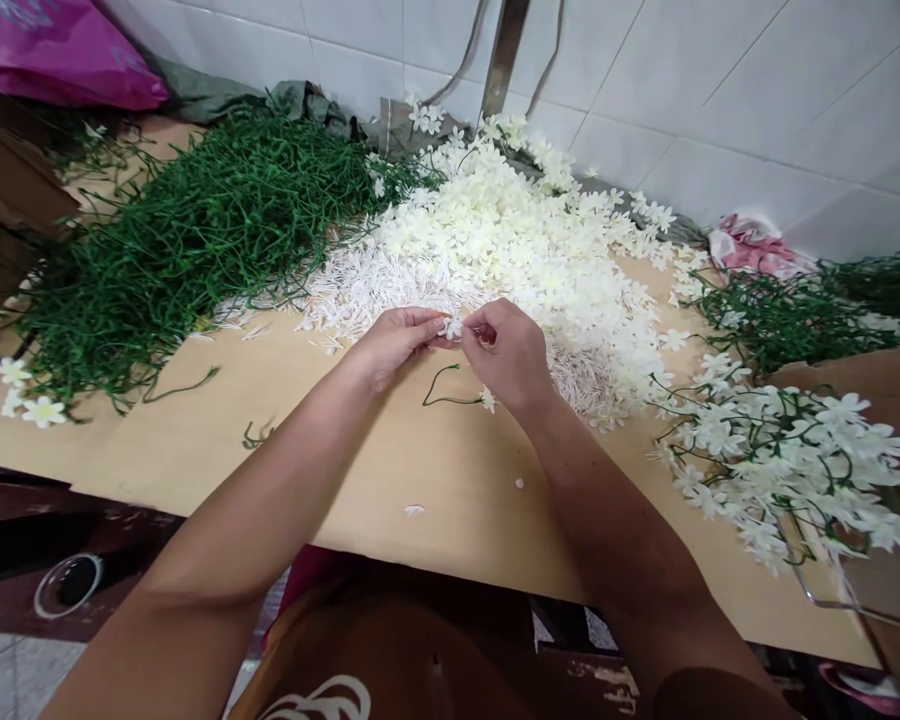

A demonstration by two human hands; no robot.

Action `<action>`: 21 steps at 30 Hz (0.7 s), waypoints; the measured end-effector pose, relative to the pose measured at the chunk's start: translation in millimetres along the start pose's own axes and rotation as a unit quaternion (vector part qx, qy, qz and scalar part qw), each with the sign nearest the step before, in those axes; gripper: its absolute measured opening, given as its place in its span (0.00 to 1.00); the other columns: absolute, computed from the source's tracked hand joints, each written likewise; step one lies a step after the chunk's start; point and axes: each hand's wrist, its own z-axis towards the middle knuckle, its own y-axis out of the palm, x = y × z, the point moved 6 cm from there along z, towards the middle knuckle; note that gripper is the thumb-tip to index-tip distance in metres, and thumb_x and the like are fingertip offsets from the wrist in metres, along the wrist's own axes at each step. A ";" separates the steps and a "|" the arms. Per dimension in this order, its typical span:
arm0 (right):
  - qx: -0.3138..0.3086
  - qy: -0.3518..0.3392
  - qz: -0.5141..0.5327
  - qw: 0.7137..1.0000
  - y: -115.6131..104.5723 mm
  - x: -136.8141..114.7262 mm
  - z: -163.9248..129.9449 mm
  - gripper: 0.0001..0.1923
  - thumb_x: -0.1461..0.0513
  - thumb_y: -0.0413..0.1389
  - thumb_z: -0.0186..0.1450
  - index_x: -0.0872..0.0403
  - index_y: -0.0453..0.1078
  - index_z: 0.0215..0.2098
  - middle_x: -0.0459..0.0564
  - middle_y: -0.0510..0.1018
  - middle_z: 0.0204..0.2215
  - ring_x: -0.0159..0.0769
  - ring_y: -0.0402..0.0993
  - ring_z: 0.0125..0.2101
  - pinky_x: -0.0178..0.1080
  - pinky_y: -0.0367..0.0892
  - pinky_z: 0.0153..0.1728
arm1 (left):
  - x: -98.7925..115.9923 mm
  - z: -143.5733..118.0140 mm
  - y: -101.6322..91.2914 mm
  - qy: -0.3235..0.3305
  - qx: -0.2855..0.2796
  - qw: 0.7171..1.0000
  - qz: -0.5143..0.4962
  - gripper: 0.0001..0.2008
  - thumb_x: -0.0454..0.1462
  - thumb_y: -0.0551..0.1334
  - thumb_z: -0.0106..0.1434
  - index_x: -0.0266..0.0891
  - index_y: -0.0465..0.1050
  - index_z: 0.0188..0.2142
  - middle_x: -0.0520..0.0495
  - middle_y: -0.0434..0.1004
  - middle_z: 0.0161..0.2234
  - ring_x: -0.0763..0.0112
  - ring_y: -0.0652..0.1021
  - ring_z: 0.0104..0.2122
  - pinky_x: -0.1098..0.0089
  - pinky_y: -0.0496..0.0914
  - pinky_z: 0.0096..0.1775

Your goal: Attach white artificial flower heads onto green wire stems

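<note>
Between the fingertips of my left hand (pixel 401 345) is a small white artificial flower (pixel 451 327). My right hand (pixel 508 352) meets it from the other side, its thumb and forefinger pinched at the flower's edge; whether a small part is in that pinch is hidden. Just below the hands lies a bent green stem (pixel 450 402), with a white blossom (pixel 487 399) at its right end, close under my right hand. Beyond my hands spread a heap of thin white pieces (pixel 390 285) and a big pile of cream-white flower heads (pixel 525 230).
Tangled green stems (pixel 202 210) fill the left of the cardboard-covered table (pixel 420 560). Finished-looking white flowers on stems (pixel 787 450) lie at right, by a cardboard box (pixel 870 400) and more green stems (pixel 765 310). A tiled wall (pixel 690 90) stands behind; a pink bag (pixel 60 50) sits back left.
</note>
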 end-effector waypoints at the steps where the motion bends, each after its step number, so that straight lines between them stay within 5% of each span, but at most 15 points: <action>1: -0.002 -0.005 -0.008 1.000 1.1 -0.2 -0.4 0.05 0.66 0.52 0.59 0.52 0.64 0.26 0.48 0.71 0.27 0.32 0.66 0.28 0.37 0.64 0.31 | -0.3 0.4 -0.4 0.000 -0.001 1.000 0.003 0.05 0.34 0.70 0.53 0.34 0.77 0.29 0.50 0.78 0.22 0.78 0.76 0.26 0.75 0.62 0.30; 15: -0.019 -0.036 -0.043 0.998 11.6 -5.0 -5.0 0.07 0.66 0.49 0.61 0.53 0.63 0.26 0.51 0.70 0.27 0.35 0.66 0.30 0.39 0.65 0.33 | -2.5 4.1 -1.2 0.005 -0.012 0.999 0.039 0.04 0.29 0.69 0.51 0.33 0.75 0.27 0.53 0.76 0.21 0.79 0.75 0.23 0.76 0.61 0.28; 21: -0.039 -0.028 0.046 0.998 19.1 2.2 -6.2 0.05 0.66 0.51 0.62 0.53 0.64 0.27 0.49 0.70 0.29 0.33 0.67 0.31 0.38 0.67 0.35 | -2.4 7.5 -4.9 0.011 -0.052 0.997 0.048 0.12 0.34 0.74 0.45 0.34 0.75 0.28 0.52 0.76 0.22 0.78 0.75 0.25 0.74 0.64 0.31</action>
